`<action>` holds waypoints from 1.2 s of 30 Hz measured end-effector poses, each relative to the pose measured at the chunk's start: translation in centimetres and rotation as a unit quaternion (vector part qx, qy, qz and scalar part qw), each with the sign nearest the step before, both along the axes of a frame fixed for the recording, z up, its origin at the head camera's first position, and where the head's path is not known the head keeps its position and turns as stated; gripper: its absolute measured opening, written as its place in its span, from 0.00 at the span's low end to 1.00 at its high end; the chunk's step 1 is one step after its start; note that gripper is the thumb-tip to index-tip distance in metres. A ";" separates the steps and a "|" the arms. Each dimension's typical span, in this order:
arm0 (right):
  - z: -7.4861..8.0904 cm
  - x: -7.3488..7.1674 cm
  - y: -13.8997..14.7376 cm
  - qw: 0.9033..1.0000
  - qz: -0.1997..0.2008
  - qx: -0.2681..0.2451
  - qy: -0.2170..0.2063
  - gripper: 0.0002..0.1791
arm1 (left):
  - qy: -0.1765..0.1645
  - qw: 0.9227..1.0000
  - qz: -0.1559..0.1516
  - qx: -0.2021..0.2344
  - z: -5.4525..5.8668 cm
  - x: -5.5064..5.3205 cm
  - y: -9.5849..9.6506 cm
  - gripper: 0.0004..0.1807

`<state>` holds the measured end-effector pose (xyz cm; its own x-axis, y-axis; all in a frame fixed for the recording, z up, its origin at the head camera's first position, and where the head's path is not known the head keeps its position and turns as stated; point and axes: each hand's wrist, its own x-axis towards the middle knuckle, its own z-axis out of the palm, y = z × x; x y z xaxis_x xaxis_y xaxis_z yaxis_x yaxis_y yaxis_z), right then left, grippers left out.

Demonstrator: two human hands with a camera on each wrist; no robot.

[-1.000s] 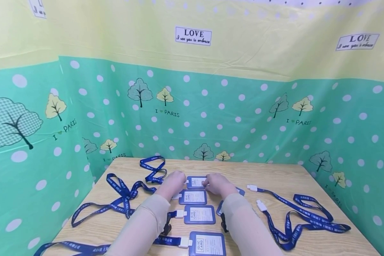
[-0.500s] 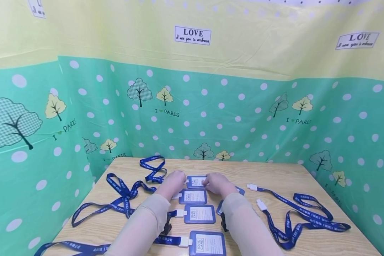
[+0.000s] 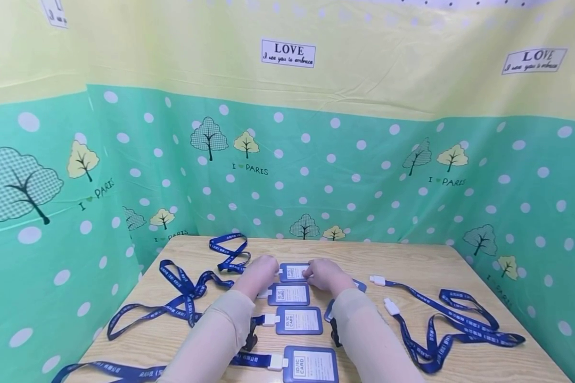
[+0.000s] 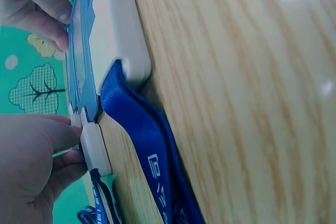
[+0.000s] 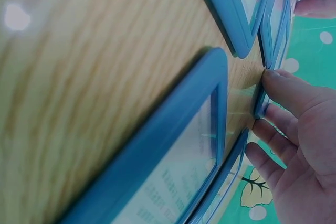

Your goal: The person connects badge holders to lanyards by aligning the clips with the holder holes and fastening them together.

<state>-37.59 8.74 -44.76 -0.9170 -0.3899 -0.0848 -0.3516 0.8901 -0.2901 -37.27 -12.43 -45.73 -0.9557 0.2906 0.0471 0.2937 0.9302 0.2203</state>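
The left hand, fingers curled, pinches the white clip of the farthest card holder. The right hand, thumb and fingers slightly parted, grips its opposite end. The holder lies on the wooden table, beyond three similar holders.

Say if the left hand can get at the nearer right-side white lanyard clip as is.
Probably not directly: the right forearm lies between the left hand and the white lanyard clip, so crossing over that arm looks necessary.
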 end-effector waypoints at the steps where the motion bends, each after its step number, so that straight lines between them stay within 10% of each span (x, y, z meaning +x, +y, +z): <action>1: 0.0 0.0 0.0 1.000 0.001 -0.001 0.001 0.13 | -0.001 1.000 0.001 0.001 0.0 0.0 0.0 0.05; 36: -0.2 -0.1 -0.1 1.000 -0.004 0.000 0.003 0.12 | 0.003 1.000 0.002 -0.009 -0.1 -0.2 0.3 0.06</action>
<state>-37.69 8.68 -45.00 -0.9209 -0.3817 -0.0796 -0.3454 0.8934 -0.2873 -37.51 -12.12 -45.87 -0.9565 0.2876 0.0483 0.2913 0.9353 0.2007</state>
